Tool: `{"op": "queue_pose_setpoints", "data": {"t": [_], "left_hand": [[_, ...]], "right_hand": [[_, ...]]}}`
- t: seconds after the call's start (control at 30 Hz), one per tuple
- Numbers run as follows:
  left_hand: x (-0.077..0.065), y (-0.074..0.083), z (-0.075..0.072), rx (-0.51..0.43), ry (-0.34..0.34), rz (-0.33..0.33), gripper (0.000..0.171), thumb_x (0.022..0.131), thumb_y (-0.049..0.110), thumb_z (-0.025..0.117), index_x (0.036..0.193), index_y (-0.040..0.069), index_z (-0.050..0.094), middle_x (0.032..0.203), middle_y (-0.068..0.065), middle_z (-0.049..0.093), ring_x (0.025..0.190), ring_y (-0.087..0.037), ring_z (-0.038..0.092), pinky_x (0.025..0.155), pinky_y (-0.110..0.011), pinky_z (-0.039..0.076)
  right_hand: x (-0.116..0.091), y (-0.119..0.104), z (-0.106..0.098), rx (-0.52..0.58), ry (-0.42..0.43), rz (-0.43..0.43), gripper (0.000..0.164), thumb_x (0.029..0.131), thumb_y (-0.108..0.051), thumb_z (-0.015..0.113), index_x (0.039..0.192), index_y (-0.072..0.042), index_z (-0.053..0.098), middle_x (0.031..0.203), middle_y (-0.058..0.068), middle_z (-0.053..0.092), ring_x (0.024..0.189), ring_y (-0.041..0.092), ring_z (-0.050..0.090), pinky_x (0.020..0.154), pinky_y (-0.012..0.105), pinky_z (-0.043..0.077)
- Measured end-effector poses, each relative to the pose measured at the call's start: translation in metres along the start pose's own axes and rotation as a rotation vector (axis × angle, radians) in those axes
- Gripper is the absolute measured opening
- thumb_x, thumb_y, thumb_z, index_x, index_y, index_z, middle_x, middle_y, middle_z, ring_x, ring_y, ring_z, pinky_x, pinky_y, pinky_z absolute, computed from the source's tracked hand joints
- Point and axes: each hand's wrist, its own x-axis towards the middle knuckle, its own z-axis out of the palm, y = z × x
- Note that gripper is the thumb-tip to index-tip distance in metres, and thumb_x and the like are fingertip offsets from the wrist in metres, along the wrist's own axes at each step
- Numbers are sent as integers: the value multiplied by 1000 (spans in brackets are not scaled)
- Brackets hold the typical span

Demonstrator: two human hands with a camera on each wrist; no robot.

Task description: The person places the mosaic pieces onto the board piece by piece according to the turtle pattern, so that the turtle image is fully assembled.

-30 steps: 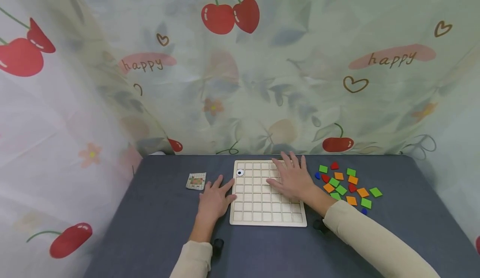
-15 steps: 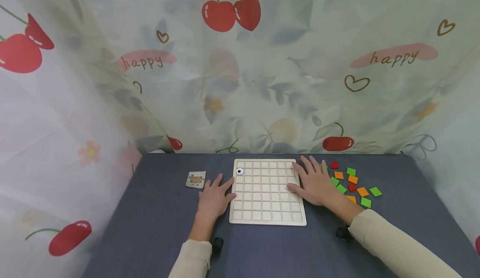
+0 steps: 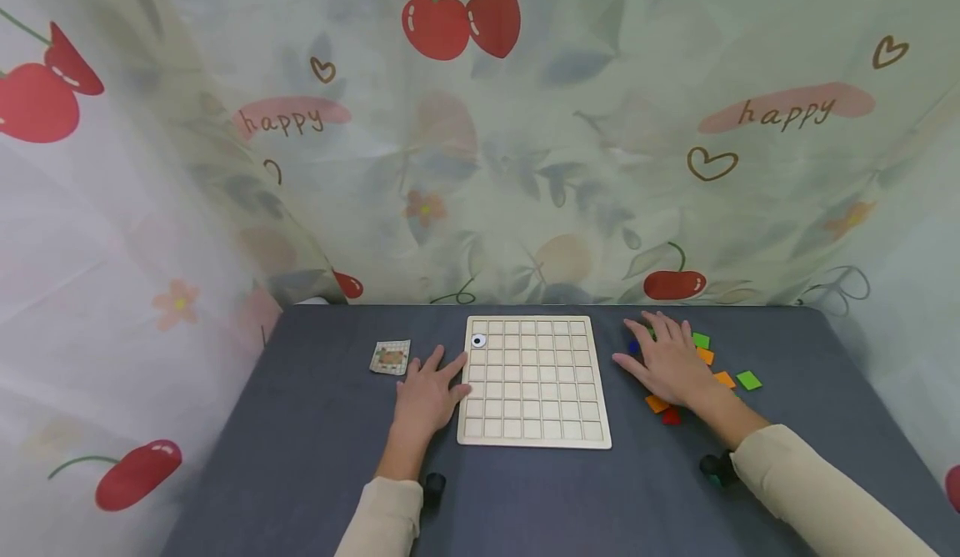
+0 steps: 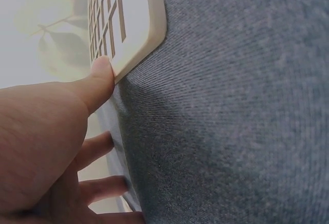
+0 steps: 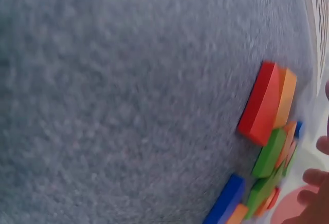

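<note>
A pale wooden grid board (image 3: 532,382) lies flat on the dark table, with a round white piece with a black dot (image 3: 478,341) in its upper left square. My left hand (image 3: 423,398) rests at the board's left side, fingers spread. In the left wrist view its thumb (image 4: 102,72) touches the board's edge. Right of the board, my right hand (image 3: 667,365) spreads over a group of small coloured tiles and hides several of them. An orange tile (image 3: 657,404) and a red tile (image 3: 671,416) show below the palm. A blue tile (image 5: 224,199) lies nearby in the right wrist view.
A small printed picture card (image 3: 390,358) lies left of my left hand. One green tile (image 3: 748,380) sits apart, farther right. Behind the table (image 3: 322,424) hangs a cherry-print curtain (image 3: 525,165).
My right hand has moved right, from over the board onto the coloured tiles. Some tiles have shifted, with a red one now below the palm. My left hand has stayed in place.
</note>
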Motion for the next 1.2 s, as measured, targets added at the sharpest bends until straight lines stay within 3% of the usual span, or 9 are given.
{"op": "queue_pose_setpoints", "data": {"t": [0.3,0.63,0.9,1.07,1.2], "left_hand": [[0,1,0,-1,-1,-9,57,101,46,59,154,35,46,167,-10,34,150,-51,31,107,-77,36],[0,-1,2,5,16,6,57,100,46,59,154,33,46,166,-11,36,150,-51,32,106,-78,37],[1,0,2,5,20,10,57,100,46,59,154,34,46,166,-11,36,150,-51,32,106,-78,37],[-1,0,3,2,26,10,57,100,46,60,154,33,47,165,-11,37,149,-51,33,106,-78,37],[-1,0,3,7,34,10,57,100,45,61,153,32,48,165,-12,38,148,-52,34,105,-78,38]], "right_hand": [[6,21,2,-23,27,10,46,106,-26,54,143,1,52,147,33,44,140,51,35,118,68,27],[8,23,3,-23,-1,59,39,107,-21,50,138,3,56,146,30,45,140,51,34,115,72,29],[9,21,-1,64,28,106,25,104,-17,58,122,1,59,132,28,53,127,51,38,102,69,38],[11,12,-13,127,57,48,9,102,-12,62,107,-6,62,117,21,59,114,46,43,89,60,39],[16,-4,-25,226,-2,11,8,103,-12,60,108,-6,62,107,15,65,94,31,54,80,44,46]]}}
